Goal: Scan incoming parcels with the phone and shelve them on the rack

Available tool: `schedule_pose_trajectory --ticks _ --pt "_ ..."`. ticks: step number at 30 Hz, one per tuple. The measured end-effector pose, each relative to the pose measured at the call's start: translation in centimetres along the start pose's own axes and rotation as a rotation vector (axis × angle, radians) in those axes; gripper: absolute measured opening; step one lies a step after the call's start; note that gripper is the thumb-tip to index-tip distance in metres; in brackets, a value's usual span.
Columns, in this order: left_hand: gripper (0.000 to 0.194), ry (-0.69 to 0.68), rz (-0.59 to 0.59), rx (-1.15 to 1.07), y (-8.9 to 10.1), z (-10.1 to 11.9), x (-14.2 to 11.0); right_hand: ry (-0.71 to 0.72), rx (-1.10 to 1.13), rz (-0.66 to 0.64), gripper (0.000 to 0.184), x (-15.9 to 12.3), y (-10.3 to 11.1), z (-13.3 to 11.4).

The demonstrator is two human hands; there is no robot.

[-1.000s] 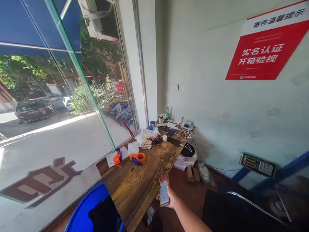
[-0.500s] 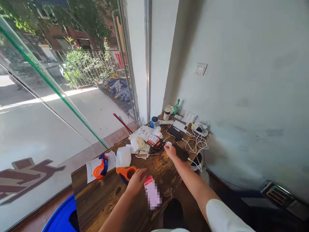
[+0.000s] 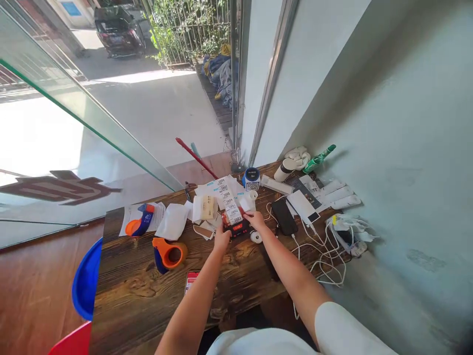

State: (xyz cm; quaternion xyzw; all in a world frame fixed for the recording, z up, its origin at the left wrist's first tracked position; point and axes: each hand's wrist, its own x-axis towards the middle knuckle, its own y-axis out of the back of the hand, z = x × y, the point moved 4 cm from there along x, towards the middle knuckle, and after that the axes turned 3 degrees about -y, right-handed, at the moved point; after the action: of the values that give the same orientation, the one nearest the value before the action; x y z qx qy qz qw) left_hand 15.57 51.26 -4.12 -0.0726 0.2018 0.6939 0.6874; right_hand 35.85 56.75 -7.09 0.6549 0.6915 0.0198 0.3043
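Note:
A black-and-red label printer [image 3: 239,228] sits on the wooden table with a strip of numbered white labels [image 3: 226,197] running from it. My left hand [image 3: 221,239] grips the printer's near left corner. At its right side, my right hand [image 3: 254,220] has its fingers closed on the printer's edge. Just below that hand lies a small white roll [image 3: 255,237]. A pack of tissues [image 3: 204,207] is left of the labels. Partly behind my left forearm is a phone [image 3: 190,281] with a lit screen.
Orange tape dispensers [image 3: 173,254] and a white bundle [image 3: 172,222] are on the left. A blue round speaker-like device [image 3: 252,178] stands at the back. To the right are a black phone [image 3: 284,217], tangled white cables [image 3: 327,254] and a green bottle [image 3: 320,159]. Glass panels border the table's far side.
My left hand has moved from beside the lit phone to the label printer. My right hand has shifted from the white roll to the printer's right side. The view has tilted down.

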Motion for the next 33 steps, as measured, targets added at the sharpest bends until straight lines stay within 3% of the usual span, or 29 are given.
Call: schedule_pose_trajectory --ticks 6,12,16,20,25,30,33 --pt "0.078 0.103 0.114 -0.069 -0.6 -0.6 -1.5 -0.049 0.046 -0.037 0.024 -0.7 0.0 1.6" --pt "0.079 0.103 0.171 -0.052 -0.9 -0.7 -1.8 -0.070 -0.025 -0.048 0.024 -0.6 0.2 1.2" --pt "0.074 0.013 0.200 0.070 -0.5 -0.1 -1.7 0.012 -0.096 -0.039 0.023 -1.4 1.0 0.3" --pt "0.061 -0.105 0.213 0.304 -0.2 0.6 -1.3 0.181 -0.175 -0.047 0.024 -2.8 1.2 -1.0" --pt "0.046 -0.259 0.094 0.558 -0.7 1.5 0.4 0.289 -0.273 -0.046 0.022 -2.7 -0.2 -2.0" --pt "0.053 -0.387 -0.114 0.717 -0.7 2.5 2.4 0.301 -0.293 0.009 0.019 -1.1 -1.1 -1.8" --pt "0.045 -0.411 -0.187 0.801 -0.4 3.0 3.5 0.325 -0.274 0.016 0.019 -0.7 -1.1 -1.3"
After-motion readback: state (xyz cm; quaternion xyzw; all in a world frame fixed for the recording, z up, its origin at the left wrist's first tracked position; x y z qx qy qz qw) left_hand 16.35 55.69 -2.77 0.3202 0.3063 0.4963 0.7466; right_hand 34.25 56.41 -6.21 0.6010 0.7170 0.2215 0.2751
